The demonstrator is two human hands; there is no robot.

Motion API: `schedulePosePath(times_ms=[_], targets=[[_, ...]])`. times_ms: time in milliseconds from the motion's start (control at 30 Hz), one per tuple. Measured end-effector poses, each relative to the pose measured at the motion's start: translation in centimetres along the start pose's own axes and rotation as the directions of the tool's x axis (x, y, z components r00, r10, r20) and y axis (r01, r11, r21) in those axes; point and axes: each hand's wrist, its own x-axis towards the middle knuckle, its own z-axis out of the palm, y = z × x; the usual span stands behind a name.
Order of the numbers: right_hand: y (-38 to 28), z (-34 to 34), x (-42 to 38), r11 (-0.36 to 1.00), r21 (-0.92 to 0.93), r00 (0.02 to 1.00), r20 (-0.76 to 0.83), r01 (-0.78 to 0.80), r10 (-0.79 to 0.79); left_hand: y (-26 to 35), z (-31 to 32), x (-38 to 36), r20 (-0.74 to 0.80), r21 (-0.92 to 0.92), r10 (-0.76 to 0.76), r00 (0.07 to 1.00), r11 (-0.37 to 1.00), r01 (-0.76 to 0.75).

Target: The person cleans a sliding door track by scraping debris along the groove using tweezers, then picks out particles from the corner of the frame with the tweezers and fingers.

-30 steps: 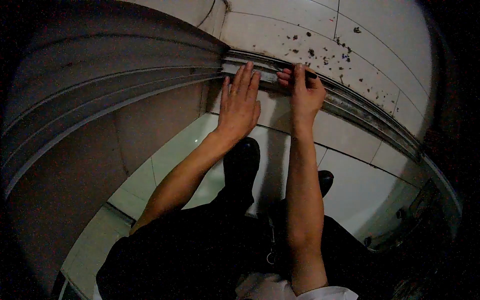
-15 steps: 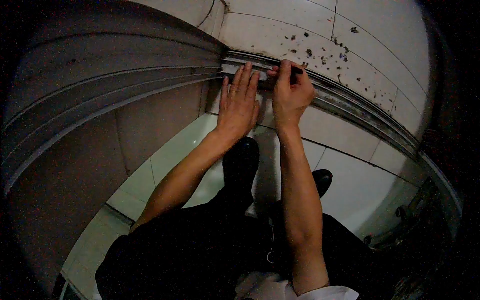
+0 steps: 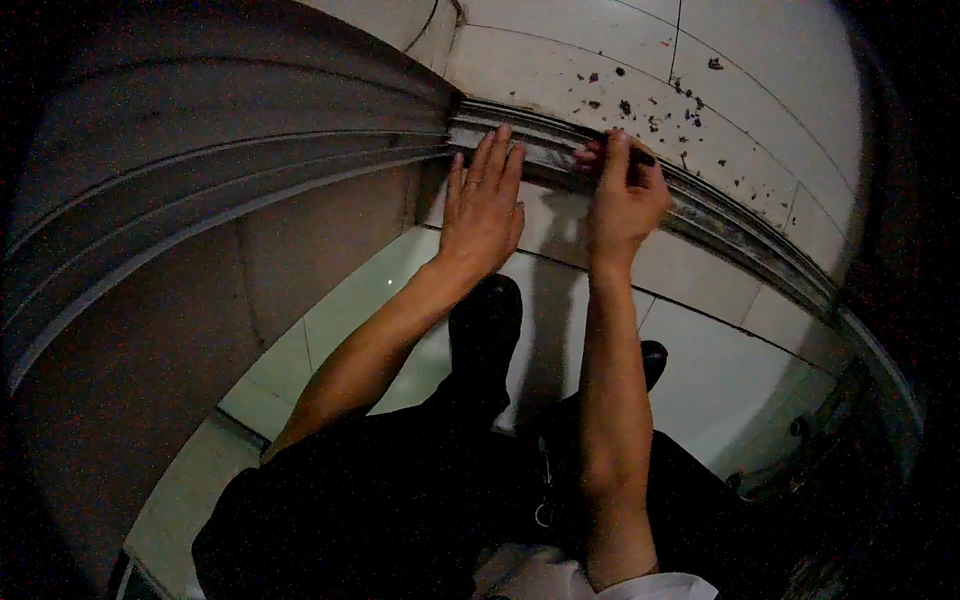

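A grooved metal track (image 3: 735,222) runs across the floor from the panel's edge toward the right. My left hand (image 3: 482,207) lies with its fingers stretched out, the tips resting at the left end of the track. To its right, my right hand (image 3: 628,200) is closed in a pinch over the track. A small dark object (image 3: 643,157) shows between its fingers; what it is cannot be made out.
Dark crumbs of debris (image 3: 690,110) are scattered on the tiles beyond the track. A tall ribbed panel (image 3: 230,120) stands at the left. Two dark shoes (image 3: 487,310) are below my hands. A dark object (image 3: 800,425) sits at the lower right.
My right hand has moved to the right along the track, with the dark object still in it. My left hand has stayed nearly in place.
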Motion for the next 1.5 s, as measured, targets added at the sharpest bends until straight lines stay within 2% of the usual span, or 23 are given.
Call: schedulePosePath(times_ms=[100,167,300,433,500,633,700,833,933,1100,1200,1300,1500], targets=[[0.3,0.9,-0.9,0.989,-0.137,0.999,0.01,0.051,-0.05,0.1,0.0,0.1,-0.007,-0.006,0.005,1.0,1.0,-0.005],[0.3,1.4,-1.1,0.957,-0.243,0.987,0.051,0.159,-0.151,0.0,0.0,0.0,-0.027,-0.019,0.004,1.0,1.0,-0.004],[0.8,2.3,-0.8,0.764,-0.511,0.918,0.167,0.394,-0.361,-0.1,0.4,0.2,-0.072,-0.016,0.013,0.997,1.0,-0.015],[0.0,2.9,-0.9,0.687,-0.536,0.869,0.245,0.491,-0.429,-0.2,0.6,0.2,-0.044,0.036,0.012,0.999,0.999,-0.01],[0.0,3.2,-0.9,0.645,-0.537,0.837,0.281,0.543,-0.471,-0.2,0.7,0.1,-0.057,-0.001,0.007,0.998,1.0,-0.007],[-0.2,3.9,-1.5,0.582,-0.582,0.821,0.355,0.568,-0.447,-0.5,1.1,0.2,-0.065,0.036,0.016,0.998,0.999,-0.013],[-0.2,4.2,-1.7,0.537,-0.603,0.805,0.384,0.59,-0.453,-0.5,0.8,-0.1,-0.064,-0.018,0.013,0.998,1.0,-0.014],[-1.0,5.1,-1.7,0.516,-0.628,0.813,0.456,0.583,-0.364,0.3,0.0,0.0,-0.066,-0.079,-0.008,0.998,0.997,0.002],[-1.5,5.9,-1.5,0.491,-0.639,0.806,0.474,0.592,-0.354,0.4,-0.3,0.2,-0.025,-0.064,-0.023,0.999,0.998,0.021],[-1.8,6.2,-1.1,0.436,-0.681,0.808,0.517,0.588,-0.282,0.0,0.1,0.1,-0.09,-0.073,0.012,0.996,0.997,-0.018],[-1.6,5.8,-1.0,0.483,-0.655,0.812,0.499,0.582,-0.302,-0.3,0.4,0.1,-0.077,-0.076,0.012,0.997,0.997,-0.018],[-0.9,5.8,-1.2,0.452,-0.658,0.798,0.52,0.601,-0.304,-0.4,0.7,0.0,-0.062,-0.07,0.009,0.998,0.997,-0.013],[-0.7,5.2,-1.1,0.567,-0.598,0.823,0.445,0.566,-0.353,-0.5,0.7,0.0,-0.086,-0.098,-0.002,0.996,0.995,-0.006]])
